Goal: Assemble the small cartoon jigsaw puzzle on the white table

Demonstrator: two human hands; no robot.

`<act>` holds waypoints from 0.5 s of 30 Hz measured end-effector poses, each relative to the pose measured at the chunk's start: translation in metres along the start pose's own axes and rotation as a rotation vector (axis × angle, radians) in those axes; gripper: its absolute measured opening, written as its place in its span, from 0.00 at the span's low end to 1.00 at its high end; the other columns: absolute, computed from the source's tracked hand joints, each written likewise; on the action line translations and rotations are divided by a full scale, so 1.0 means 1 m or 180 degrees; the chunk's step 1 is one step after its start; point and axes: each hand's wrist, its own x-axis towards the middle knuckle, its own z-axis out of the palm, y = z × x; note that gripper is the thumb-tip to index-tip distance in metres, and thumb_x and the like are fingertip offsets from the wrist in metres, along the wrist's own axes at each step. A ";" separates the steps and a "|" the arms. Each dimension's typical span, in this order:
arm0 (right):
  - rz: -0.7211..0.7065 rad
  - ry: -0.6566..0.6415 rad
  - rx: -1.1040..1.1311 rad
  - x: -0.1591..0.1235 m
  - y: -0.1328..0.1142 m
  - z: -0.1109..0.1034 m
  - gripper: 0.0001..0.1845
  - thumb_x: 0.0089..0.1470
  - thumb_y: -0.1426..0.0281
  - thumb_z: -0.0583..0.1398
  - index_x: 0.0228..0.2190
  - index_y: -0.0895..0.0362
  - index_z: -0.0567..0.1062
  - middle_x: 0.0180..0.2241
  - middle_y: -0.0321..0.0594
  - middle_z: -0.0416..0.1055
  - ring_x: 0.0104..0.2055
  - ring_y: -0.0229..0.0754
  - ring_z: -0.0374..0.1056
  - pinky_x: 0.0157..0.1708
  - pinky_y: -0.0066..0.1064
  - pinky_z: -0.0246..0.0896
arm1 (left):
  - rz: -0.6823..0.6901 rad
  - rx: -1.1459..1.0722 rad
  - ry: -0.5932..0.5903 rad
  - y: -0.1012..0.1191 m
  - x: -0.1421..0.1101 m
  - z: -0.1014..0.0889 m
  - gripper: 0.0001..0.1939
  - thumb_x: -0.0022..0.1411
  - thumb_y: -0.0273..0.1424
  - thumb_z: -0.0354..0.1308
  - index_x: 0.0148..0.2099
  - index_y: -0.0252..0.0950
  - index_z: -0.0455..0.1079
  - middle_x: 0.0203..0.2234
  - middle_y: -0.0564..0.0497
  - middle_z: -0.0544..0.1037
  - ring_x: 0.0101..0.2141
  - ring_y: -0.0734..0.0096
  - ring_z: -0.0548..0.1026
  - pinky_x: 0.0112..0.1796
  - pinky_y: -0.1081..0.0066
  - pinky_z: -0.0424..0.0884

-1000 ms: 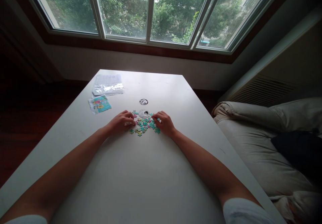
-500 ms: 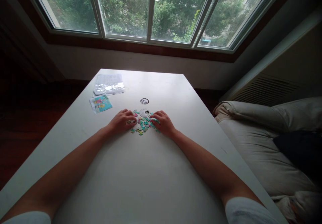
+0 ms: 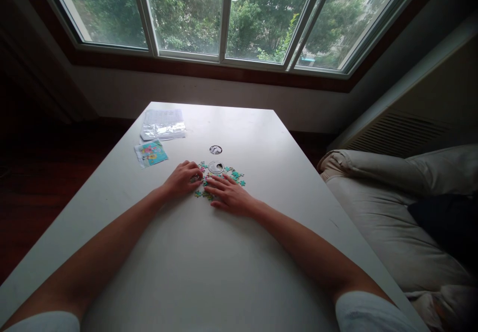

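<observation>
Small jigsaw puzzle pieces (image 3: 236, 174), mostly teal with some pink and yellow, lie in a loose heap on the white table (image 3: 224, 262). My right hand (image 3: 232, 196) is laid flat over the heap with its fingers spread, hiding many pieces. At the heap's left edge, my left hand (image 3: 182, 178) rests with bent fingers, thumb apart from them and a few pieces showing in the gap. A round, ring-edged disc (image 3: 215, 167) with a dark spot sits just beyond the fingers.
Farther back is a smaller round disc (image 3: 215, 150) with a dark rim. A colourful picture sheet (image 3: 151, 153) and a clear plastic bag with paper (image 3: 163, 124) lie at the far left. A pale sofa (image 3: 366, 212) stands right of the table, under a window (image 3: 186, 18).
My right hand has moved left and toward me, flattening over the middle of the heap and uncovering teal pieces on the right. My left hand has stayed almost in place.
</observation>
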 end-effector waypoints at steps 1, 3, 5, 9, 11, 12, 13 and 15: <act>0.0021 -0.0001 -0.0002 0.000 0.001 0.000 0.31 0.68 0.54 0.53 0.67 0.52 0.62 0.70 0.45 0.54 0.73 0.51 0.46 0.72 0.52 0.38 | -0.0041 -0.0002 -0.0013 0.001 0.000 0.000 0.08 0.61 0.34 0.62 0.43 0.42 0.77 0.43 0.48 0.76 0.45 0.59 0.70 0.49 0.59 0.66; 0.0133 0.0031 -0.0035 -0.001 0.004 0.001 0.31 0.69 0.54 0.52 0.67 0.53 0.61 0.70 0.46 0.53 0.73 0.52 0.46 0.72 0.52 0.38 | -0.0149 -0.0001 -0.0006 0.002 0.000 -0.001 0.08 0.60 0.35 0.63 0.42 0.41 0.75 0.43 0.48 0.76 0.45 0.58 0.70 0.49 0.59 0.66; 0.0309 0.0078 -0.0080 -0.002 0.008 0.003 0.31 0.69 0.54 0.52 0.66 0.53 0.63 0.70 0.47 0.53 0.73 0.53 0.46 0.71 0.53 0.40 | -0.0238 0.0003 0.0032 0.004 0.000 -0.001 0.08 0.60 0.35 0.63 0.41 0.41 0.74 0.42 0.48 0.76 0.45 0.58 0.70 0.48 0.59 0.66; 0.0502 0.0148 -0.0044 -0.005 0.019 0.009 0.28 0.69 0.55 0.52 0.64 0.52 0.66 0.70 0.47 0.55 0.72 0.53 0.49 0.70 0.54 0.45 | -0.0270 -0.0113 0.0046 0.008 0.000 0.000 0.06 0.61 0.34 0.62 0.41 0.41 0.72 0.38 0.50 0.79 0.44 0.58 0.72 0.47 0.60 0.65; 0.0493 0.0207 0.0025 -0.006 0.026 0.011 0.27 0.68 0.55 0.53 0.63 0.51 0.68 0.68 0.46 0.58 0.71 0.53 0.52 0.69 0.53 0.47 | -0.0281 -0.0202 0.0079 0.010 0.000 0.001 0.05 0.62 0.32 0.61 0.41 0.40 0.73 0.37 0.50 0.80 0.43 0.60 0.74 0.47 0.61 0.65; 0.0494 0.0259 0.0059 -0.006 0.029 0.012 0.25 0.68 0.56 0.54 0.62 0.50 0.69 0.67 0.46 0.60 0.70 0.52 0.53 0.69 0.52 0.47 | -0.0280 -0.0245 0.0122 0.012 0.001 0.001 0.04 0.62 0.31 0.61 0.41 0.40 0.73 0.37 0.50 0.80 0.42 0.60 0.74 0.47 0.61 0.65; 0.0505 0.0320 0.0089 -0.006 0.032 0.013 0.24 0.67 0.57 0.55 0.61 0.50 0.70 0.67 0.45 0.61 0.70 0.52 0.55 0.69 0.52 0.48 | -0.0267 -0.0292 0.0168 0.015 0.001 0.002 0.05 0.63 0.30 0.60 0.42 0.40 0.73 0.37 0.51 0.80 0.41 0.61 0.74 0.47 0.61 0.65; 0.0545 0.0447 0.0129 -0.007 0.038 0.013 0.21 0.67 0.60 0.57 0.58 0.48 0.72 0.65 0.44 0.64 0.68 0.51 0.57 0.68 0.51 0.48 | -0.0197 -0.0406 0.0234 0.024 0.002 0.002 0.06 0.64 0.30 0.59 0.44 0.41 0.74 0.37 0.51 0.81 0.40 0.63 0.74 0.47 0.62 0.66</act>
